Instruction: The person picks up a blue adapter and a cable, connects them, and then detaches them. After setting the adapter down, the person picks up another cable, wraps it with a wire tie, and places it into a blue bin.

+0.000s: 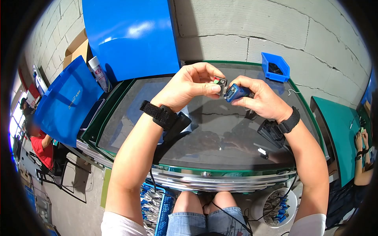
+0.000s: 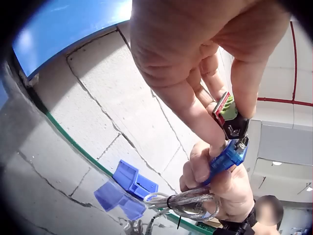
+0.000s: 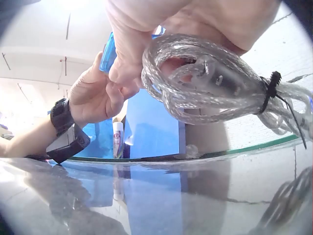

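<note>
The left hand (image 1: 191, 84) pinches a small black connector with a green terminal block (image 2: 228, 113) between thumb and fingers. Facing it, the right hand (image 1: 264, 96) grips a translucent blue plug (image 1: 236, 93) by its sides. The two connector ends lie close together over the table; whether they touch, I cannot tell. A coiled clear braided cable (image 3: 195, 105), bound with a black tie (image 3: 272, 90), hangs at the right hand.
The glossy dark table (image 1: 212, 137) has a green edge. At its back right stands a blue bin (image 1: 285, 73); a spray can (image 1: 100, 74) and blue panels (image 1: 132, 39) are at left. Below are a blue basket (image 1: 167, 208) and a white bucket (image 1: 292, 208) of cables.
</note>
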Motion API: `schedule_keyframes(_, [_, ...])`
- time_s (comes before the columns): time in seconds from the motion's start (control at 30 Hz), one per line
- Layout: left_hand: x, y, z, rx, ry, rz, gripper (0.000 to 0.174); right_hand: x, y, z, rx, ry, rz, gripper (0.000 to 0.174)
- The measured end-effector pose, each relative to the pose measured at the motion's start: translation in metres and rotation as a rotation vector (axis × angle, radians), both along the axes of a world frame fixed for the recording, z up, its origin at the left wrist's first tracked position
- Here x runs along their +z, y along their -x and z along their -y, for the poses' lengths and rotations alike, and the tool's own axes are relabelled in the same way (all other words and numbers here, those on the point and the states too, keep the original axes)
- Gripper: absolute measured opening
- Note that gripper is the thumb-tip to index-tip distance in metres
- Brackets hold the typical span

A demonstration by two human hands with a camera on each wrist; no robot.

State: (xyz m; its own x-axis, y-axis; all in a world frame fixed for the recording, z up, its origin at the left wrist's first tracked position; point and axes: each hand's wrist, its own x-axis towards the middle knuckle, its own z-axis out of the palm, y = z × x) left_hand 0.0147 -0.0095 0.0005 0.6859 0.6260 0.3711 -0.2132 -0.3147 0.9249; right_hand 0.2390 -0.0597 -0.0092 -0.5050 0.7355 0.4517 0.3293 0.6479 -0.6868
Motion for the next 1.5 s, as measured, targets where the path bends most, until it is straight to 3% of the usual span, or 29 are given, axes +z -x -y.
schedule_keyframes(0.47, [0.002, -0.004, 0.006, 0.129, -0.103, -0.087, 0.021, 0.0, 0.002, 0.001, -0.041, 0.015, 0.069, 0.026])
schedule_keyframes(0.93, [-0.001, -0.002, -0.004, 0.093, -0.027, -0.144, 0.025, 0.002, 0.009, 0.009, -0.13, -0.059, 0.233, 0.025])
schedule_keyframes(1.5, [-0.004, -0.005, -0.006, 0.102, -0.006, -0.126, 0.024, -0.002, 0.009, 0.005, -0.175, 0.019, 0.204, 0.02])
